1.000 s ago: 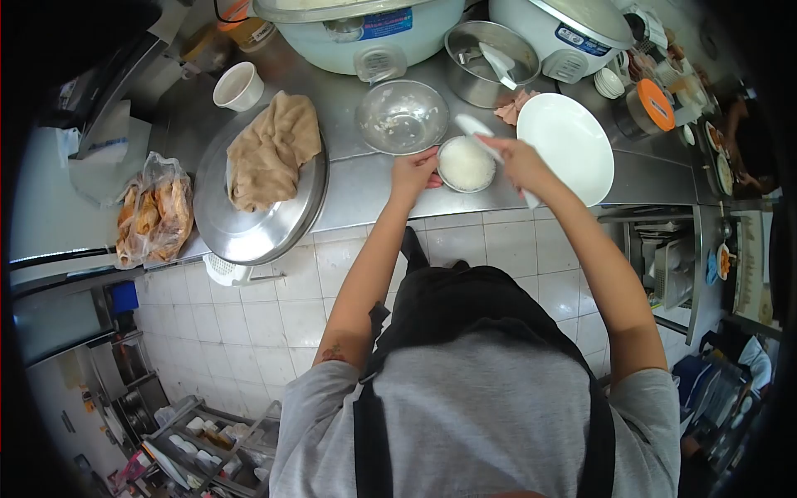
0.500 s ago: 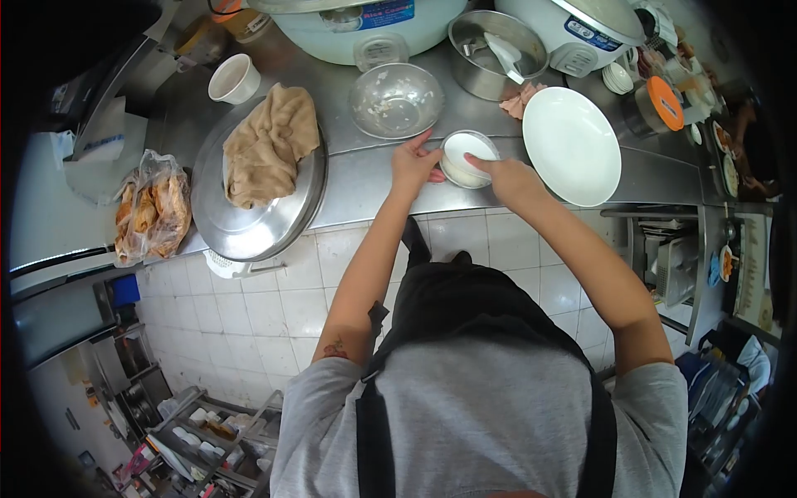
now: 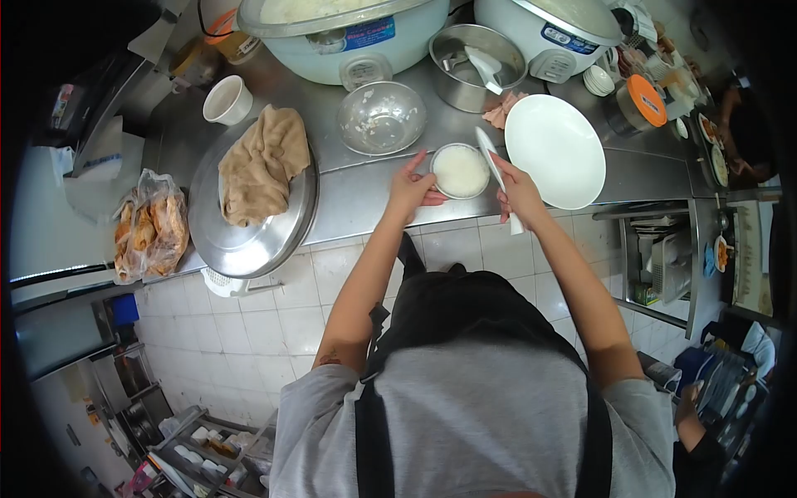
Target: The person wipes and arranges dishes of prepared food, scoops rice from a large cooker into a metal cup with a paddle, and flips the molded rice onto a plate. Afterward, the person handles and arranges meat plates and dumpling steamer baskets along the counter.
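A small round bowl heaped with white rice sits at the counter's front edge. Its left side is in the grip of my left hand, thumb at the rim and fingers stretched out around it. My right hand is closed around a white rice paddle, turned edge-up just right of the bowl. Beyond the bowl stands a metal bowl with rice grains stuck inside. A large white oval plate lies to the right of my right hand.
Two rice cookers stand at the back, with a metal pot holding a white utensil before them. On the left, a brown cloth covers part of a round metal lid, beside a bag of food. Another person's arm shows lower right.
The paddle has come off the rice and turned edge-up to the right, uncovering the smooth rice. My left hand keeps hold of the bowl. Another person's arm has appeared at lower right.
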`<act>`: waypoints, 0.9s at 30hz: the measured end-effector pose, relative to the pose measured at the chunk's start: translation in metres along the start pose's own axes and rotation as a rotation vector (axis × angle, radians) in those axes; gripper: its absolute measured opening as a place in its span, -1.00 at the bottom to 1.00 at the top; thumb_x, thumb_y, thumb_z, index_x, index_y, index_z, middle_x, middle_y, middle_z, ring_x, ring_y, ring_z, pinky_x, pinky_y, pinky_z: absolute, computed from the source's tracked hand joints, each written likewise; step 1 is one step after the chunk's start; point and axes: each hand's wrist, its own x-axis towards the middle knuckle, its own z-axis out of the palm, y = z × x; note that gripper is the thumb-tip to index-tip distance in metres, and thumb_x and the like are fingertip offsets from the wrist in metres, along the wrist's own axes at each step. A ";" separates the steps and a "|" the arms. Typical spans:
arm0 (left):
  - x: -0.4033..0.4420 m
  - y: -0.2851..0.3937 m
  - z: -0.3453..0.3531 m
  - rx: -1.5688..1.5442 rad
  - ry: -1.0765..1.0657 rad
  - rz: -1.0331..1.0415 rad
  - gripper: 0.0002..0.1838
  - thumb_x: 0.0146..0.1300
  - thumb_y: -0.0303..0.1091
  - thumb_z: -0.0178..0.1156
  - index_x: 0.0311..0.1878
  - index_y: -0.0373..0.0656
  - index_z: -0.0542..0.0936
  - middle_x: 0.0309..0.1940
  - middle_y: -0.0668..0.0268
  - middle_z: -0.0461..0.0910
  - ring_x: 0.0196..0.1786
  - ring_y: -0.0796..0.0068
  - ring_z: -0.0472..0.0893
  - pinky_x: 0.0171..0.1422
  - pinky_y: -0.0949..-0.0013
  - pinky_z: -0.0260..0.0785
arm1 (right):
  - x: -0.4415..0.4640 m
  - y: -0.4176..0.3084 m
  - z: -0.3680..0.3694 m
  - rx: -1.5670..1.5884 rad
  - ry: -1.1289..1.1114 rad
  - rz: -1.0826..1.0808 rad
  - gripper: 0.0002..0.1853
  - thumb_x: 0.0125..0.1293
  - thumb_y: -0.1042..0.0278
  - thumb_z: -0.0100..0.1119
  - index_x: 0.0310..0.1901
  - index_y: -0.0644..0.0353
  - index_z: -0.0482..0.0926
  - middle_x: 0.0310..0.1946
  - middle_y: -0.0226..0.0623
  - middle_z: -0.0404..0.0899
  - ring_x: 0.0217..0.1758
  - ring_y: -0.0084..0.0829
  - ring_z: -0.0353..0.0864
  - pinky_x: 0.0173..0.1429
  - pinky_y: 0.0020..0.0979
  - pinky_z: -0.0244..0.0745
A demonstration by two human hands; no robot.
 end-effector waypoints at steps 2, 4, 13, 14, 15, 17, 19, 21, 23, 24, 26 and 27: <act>-0.011 -0.011 0.011 -0.068 -0.018 -0.023 -0.28 0.24 -0.56 0.09 0.47 -0.09 0.13 -0.28 0.10 0.66 -0.35 0.22 0.73 -0.38 0.38 0.65 | -0.007 0.013 0.011 -0.132 0.088 -0.075 -0.34 0.26 0.63 -0.32 0.38 -0.13 0.32 -0.65 -0.23 0.39 -0.74 -0.43 0.44 -0.70 -0.32 0.45; -0.019 -0.017 0.023 -0.109 0.011 -0.009 -0.31 0.25 -0.55 0.06 0.46 -0.11 0.15 -0.24 0.12 0.65 -0.30 0.23 0.73 -0.33 0.38 0.64 | -0.010 0.003 0.020 -0.359 0.098 -0.093 -0.32 0.22 0.65 -0.29 0.37 -0.12 0.32 -0.59 -0.13 0.47 -0.72 -0.39 0.49 -0.68 -0.29 0.47; -0.027 -0.031 0.051 -0.238 0.160 0.120 -0.23 0.26 -0.59 0.01 0.51 -0.09 -0.04 -0.31 0.16 0.63 -0.27 0.19 0.72 -0.30 0.34 0.65 | 0.010 0.008 0.001 -0.458 0.128 -0.264 -0.30 0.21 0.65 -0.28 0.40 -0.11 0.28 -0.57 -0.11 0.51 -0.75 -0.38 0.49 -0.67 -0.30 0.50; -0.028 -0.033 0.056 -0.266 0.182 0.136 -0.21 0.26 -0.60 0.00 0.52 -0.07 -0.09 -0.30 0.13 0.63 -0.27 0.19 0.72 -0.32 0.34 0.65 | 0.007 0.003 -0.005 -0.159 0.083 -0.139 -0.31 0.22 0.65 -0.29 0.40 -0.09 0.27 -0.59 -0.13 0.50 -0.75 -0.39 0.48 -0.67 -0.30 0.51; -0.026 -0.035 0.062 -0.300 0.210 0.152 -0.18 0.25 -0.61 -0.01 0.52 -0.06 -0.13 -0.28 0.11 0.64 -0.27 0.20 0.72 -0.34 0.34 0.66 | 0.003 0.004 -0.003 -0.100 0.147 -0.151 -0.33 0.23 0.64 -0.30 0.40 -0.05 0.27 -0.60 -0.15 0.49 -0.76 -0.40 0.48 -0.67 -0.31 0.51; -0.024 -0.041 0.070 -0.355 0.206 0.173 -0.20 0.26 -0.61 -0.02 0.52 -0.03 -0.10 -0.28 0.12 0.63 -0.26 0.22 0.72 -0.34 0.34 0.66 | -0.007 0.026 0.013 0.026 0.264 -0.157 -0.36 0.26 0.63 -0.33 0.39 0.01 0.27 -0.63 -0.20 0.46 -0.76 -0.42 0.46 -0.67 -0.31 0.52; -0.024 -0.046 0.074 -0.367 0.216 0.172 -0.26 0.27 -0.60 -0.02 0.49 -0.06 -0.03 -0.26 0.13 0.61 -0.23 0.22 0.72 -0.31 0.32 0.66 | -0.001 0.039 0.025 -0.091 0.244 -0.178 -0.37 0.28 0.62 -0.31 0.41 0.06 0.22 -0.61 -0.21 0.45 -0.76 -0.45 0.42 -0.71 -0.36 0.48; -0.021 -0.046 0.075 -0.338 0.238 0.158 -0.37 0.29 -0.58 -0.03 0.43 -0.13 0.08 -0.22 0.14 0.60 -0.19 0.20 0.71 -0.24 0.28 0.65 | -0.005 0.027 0.039 -0.206 0.212 -0.209 -0.39 0.34 0.57 -0.29 0.44 0.00 0.16 -0.59 -0.27 0.40 -0.74 -0.51 0.39 -0.75 -0.40 0.45; -0.015 -0.046 0.074 -0.368 0.224 0.166 -0.30 0.29 -0.59 -0.03 0.47 -0.04 0.01 -0.22 0.15 0.61 -0.26 0.29 0.71 -0.29 0.33 0.65 | 0.014 0.020 0.039 -0.646 0.213 -0.209 -0.35 0.33 0.49 -0.17 0.47 0.04 0.05 -0.41 -0.05 0.57 -0.49 -0.25 0.61 -0.50 -0.17 0.55; -0.014 -0.047 0.072 -0.380 0.220 0.167 -0.26 0.29 -0.59 -0.03 0.50 0.01 -0.02 -0.23 0.15 0.61 -0.30 0.33 0.71 -0.32 0.35 0.66 | 0.029 0.033 0.038 -0.805 0.251 -0.310 -0.34 0.33 0.46 -0.15 0.48 0.04 0.02 -0.36 0.00 0.59 -0.41 -0.17 0.64 -0.41 -0.11 0.57; -0.015 -0.043 0.070 -0.353 0.196 0.171 -0.23 0.29 -0.58 -0.02 0.51 0.01 -0.07 -0.22 0.15 0.62 -0.30 0.35 0.70 -0.32 0.36 0.65 | 0.031 0.026 0.039 -1.034 0.247 -0.343 -0.34 0.36 0.35 -0.11 0.48 0.07 -0.02 -0.23 0.14 0.61 -0.22 0.03 0.65 -0.12 0.01 0.53; -0.015 -0.039 0.070 -0.339 0.177 0.181 -0.21 0.29 -0.58 -0.01 0.52 0.01 -0.09 -0.22 0.14 0.62 -0.30 0.35 0.70 -0.32 0.36 0.65 | 0.032 0.025 0.038 -1.105 0.251 -0.345 -0.34 0.35 0.37 -0.11 0.48 0.05 -0.01 -0.25 0.13 0.62 -0.24 0.03 0.66 -0.13 0.00 0.53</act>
